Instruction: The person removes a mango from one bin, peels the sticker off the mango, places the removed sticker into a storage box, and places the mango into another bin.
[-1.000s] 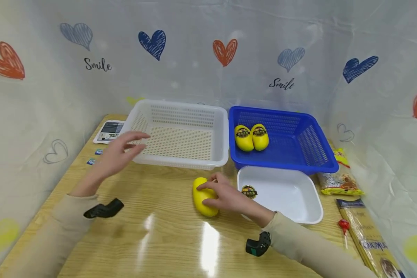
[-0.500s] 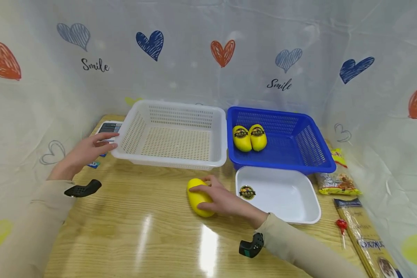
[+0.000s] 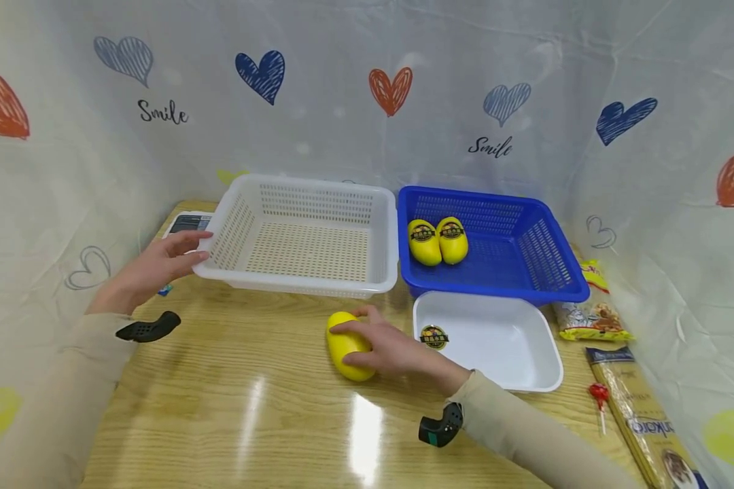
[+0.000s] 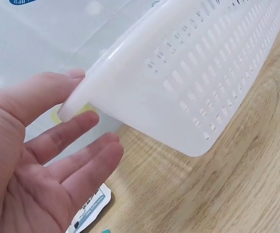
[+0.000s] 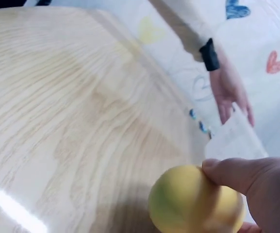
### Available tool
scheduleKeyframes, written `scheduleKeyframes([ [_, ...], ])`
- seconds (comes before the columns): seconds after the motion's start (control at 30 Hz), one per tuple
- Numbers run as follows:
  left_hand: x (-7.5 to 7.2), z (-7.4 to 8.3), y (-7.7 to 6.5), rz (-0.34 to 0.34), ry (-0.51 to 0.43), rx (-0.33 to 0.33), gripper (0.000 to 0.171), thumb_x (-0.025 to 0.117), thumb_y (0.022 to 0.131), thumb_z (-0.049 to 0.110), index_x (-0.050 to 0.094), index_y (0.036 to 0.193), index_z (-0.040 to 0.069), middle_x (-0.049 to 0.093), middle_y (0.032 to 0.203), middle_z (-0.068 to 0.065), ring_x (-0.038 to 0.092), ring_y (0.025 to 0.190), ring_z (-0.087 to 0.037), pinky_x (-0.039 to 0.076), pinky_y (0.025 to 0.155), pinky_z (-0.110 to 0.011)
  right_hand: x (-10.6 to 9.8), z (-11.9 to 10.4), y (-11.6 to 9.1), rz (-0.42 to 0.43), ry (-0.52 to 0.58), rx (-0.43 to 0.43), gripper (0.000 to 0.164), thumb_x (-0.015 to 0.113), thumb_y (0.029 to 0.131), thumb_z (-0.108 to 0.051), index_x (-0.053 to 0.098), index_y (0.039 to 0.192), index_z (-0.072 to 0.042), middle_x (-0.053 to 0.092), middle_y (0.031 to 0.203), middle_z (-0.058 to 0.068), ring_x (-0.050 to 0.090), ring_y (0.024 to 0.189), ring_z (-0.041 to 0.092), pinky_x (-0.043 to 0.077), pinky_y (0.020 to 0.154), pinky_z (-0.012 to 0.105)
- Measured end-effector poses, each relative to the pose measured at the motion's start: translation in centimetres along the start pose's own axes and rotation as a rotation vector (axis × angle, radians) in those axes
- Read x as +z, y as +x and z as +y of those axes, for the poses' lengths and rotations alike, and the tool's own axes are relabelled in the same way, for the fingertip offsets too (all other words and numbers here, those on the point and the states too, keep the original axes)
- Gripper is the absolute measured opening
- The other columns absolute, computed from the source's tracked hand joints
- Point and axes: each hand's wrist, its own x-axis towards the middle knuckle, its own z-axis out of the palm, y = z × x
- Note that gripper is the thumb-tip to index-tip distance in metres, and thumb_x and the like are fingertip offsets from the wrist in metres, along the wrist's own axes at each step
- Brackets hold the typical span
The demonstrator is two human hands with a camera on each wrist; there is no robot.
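Note:
My right hand (image 3: 391, 348) grips a yellow mango (image 3: 340, 343) on the wooden table, thumb and fingers curled over its right side. In the right wrist view, the thumb presses on the mango (image 5: 178, 199); most other fingers are hidden. My left hand (image 3: 153, 268) is at the left front corner of the white perforated basket (image 3: 306, 283). Up close in the left wrist view, that hand (image 4: 38, 160) pinches the basket's rim (image 4: 103, 73) between thumb and index finger, the other fingers spread below. Two labelled mangoes (image 3: 425, 252) lie inside the blue basket (image 3: 508, 268).
A white tray (image 3: 508, 346) stands before the blue basket, a round black-gold label (image 3: 433, 337) at its left side. Along the right edge are a snack bag (image 3: 593, 318), a red lollipop (image 3: 599, 392) and a long pasta-like packet (image 3: 639, 414). A white packet (image 3: 189, 222) lies behind the left hand.
My left hand has moved left from over the white basket to its corner rim. The right hand's grip on the mango looks closer, and both have shifted slightly left in view.

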Motion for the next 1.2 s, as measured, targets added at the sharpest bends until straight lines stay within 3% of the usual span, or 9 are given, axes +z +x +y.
scheduleKeyframes([
  [0.13, 0.2, -0.5, 0.3, -0.005, -0.091, 0.011, 0.056, 0.053, 0.102, 0.027, 0.031, 0.151, 0.009, 0.048, 0.136, -0.005, 0.058, 0.107, -0.003, 0.052, 0.086, -0.021, -1.6, -1.0, -0.5, -0.003, 0.078, -0.029, 0.047, 0.068, 0.094, -0.031, 0.056, 0.139, -0.023, 0.031, 0.145, 0.015, 0.046, 0.120, 0.029, 0.048, 0.094, 0.039],
  [0.27, 0.4, -0.8, 0.3, -0.002, -0.117, 0.033, 0.055, 0.053, 0.102, 0.024, 0.032, 0.151, 0.009, 0.050, 0.132, 0.001, 0.059, 0.106, -0.004, 0.053, 0.084, -0.021, -4.2, -2.7, -0.6, 0.031, 0.167, -0.068, 0.048, 0.068, 0.094, -0.029, 0.055, 0.140, -0.021, 0.030, 0.145, 0.012, 0.046, 0.119, 0.026, 0.054, 0.086, 0.031],
  [0.4, 0.5, -1.1, 0.3, 0.019, -0.117, 0.024, 0.055, 0.053, 0.102, 0.026, 0.033, 0.151, 0.011, 0.051, 0.131, 0.005, 0.058, 0.106, -0.002, 0.053, 0.085, -0.021, -6.8, -3.4, 0.3, 0.134, 0.189, -0.063, 0.049, 0.068, 0.094, -0.028, 0.054, 0.140, -0.022, 0.027, 0.148, 0.012, 0.044, 0.123, 0.027, 0.051, 0.092, 0.037],
  [0.53, 0.6, -1.2, 0.4, 0.035, -0.094, 0.006, 0.057, 0.052, 0.102, 0.030, 0.032, 0.151, 0.010, 0.049, 0.133, 0.003, 0.058, 0.107, -0.001, 0.053, 0.085, -0.021, -9.1, -2.6, 2.8, 0.218, 0.224, 0.012, 0.049, 0.066, 0.095, -0.031, 0.052, 0.142, -0.026, 0.027, 0.149, 0.010, 0.048, 0.120, 0.030, 0.049, 0.093, 0.042],
  [0.73, 0.6, -0.9, 0.5, 0.037, -0.091, 0.002, 0.056, 0.052, 0.102, 0.032, 0.033, 0.150, 0.009, 0.049, 0.133, 0.000, 0.059, 0.104, -0.003, 0.053, 0.084, -0.021, -11.4, 0.4, 8.5, 0.275, 0.394, 0.139, 0.048, 0.061, 0.098, -0.029, 0.049, 0.144, -0.024, 0.041, 0.145, 0.006, 0.059, 0.110, 0.023, 0.056, 0.083, 0.037],
  [0.93, 0.7, -0.7, 0.6, -0.002, -0.151, 0.038, 0.053, 0.054, 0.102, 0.022, 0.035, 0.149, 0.007, 0.051, 0.132, -0.003, 0.060, 0.105, -0.006, 0.054, 0.083, -0.022, -11.2, 2.3, 12.6, 0.269, 0.357, 0.339, 0.048, 0.062, 0.097, -0.029, 0.051, 0.143, -0.025, 0.043, 0.144, 0.006, 0.053, 0.109, 0.023, 0.056, 0.082, 0.037],
  [1.2, 0.6, -0.8, 0.5, 0.051, -0.113, -0.008, 0.056, 0.054, 0.101, 0.031, 0.035, 0.149, 0.009, 0.049, 0.135, -0.004, 0.058, 0.107, -0.005, 0.053, 0.085, -0.022, -8.8, 2.2, 15.0, 0.128, 0.231, 0.406, 0.047, 0.063, 0.096, -0.027, 0.051, 0.142, -0.024, 0.034, 0.148, 0.014, 0.051, 0.109, 0.025, 0.057, 0.080, 0.033],
])
